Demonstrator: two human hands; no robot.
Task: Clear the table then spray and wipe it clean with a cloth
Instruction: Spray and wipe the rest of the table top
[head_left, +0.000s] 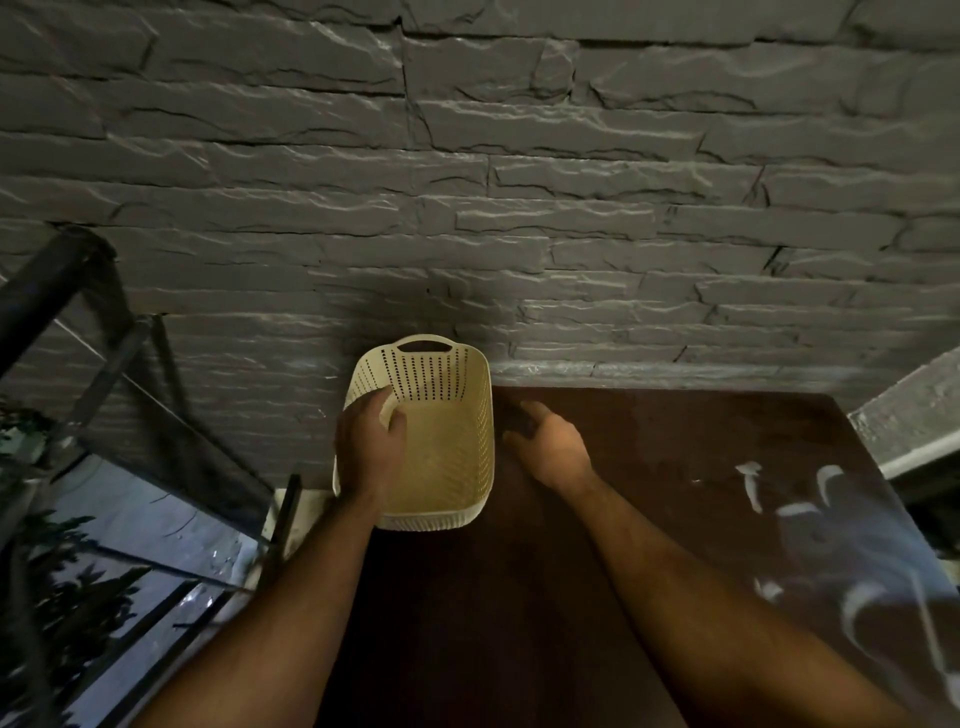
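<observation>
While I watch from the head camera:
Left hand (370, 447): I see it gripping the near-left rim of the cream basket (457, 457).
Right hand (550, 441): fingers spread, on the table (649, 493).
Basket: at the table's far-left corner, by the stone wall (519, 182).

- Dark brown table (649, 519), far edge set against a grey stone-textured wall (467, 182).
- Cream perforated plastic basket (447, 452) at the far left corner, overhanging the left edge, apparently resting there; gripped at its left rim by the left hand (370, 447).
- Right hand (550, 441) hovering low beside the basket; contact with the top unclear.
- Pale glare streaks across the right part.
</observation>
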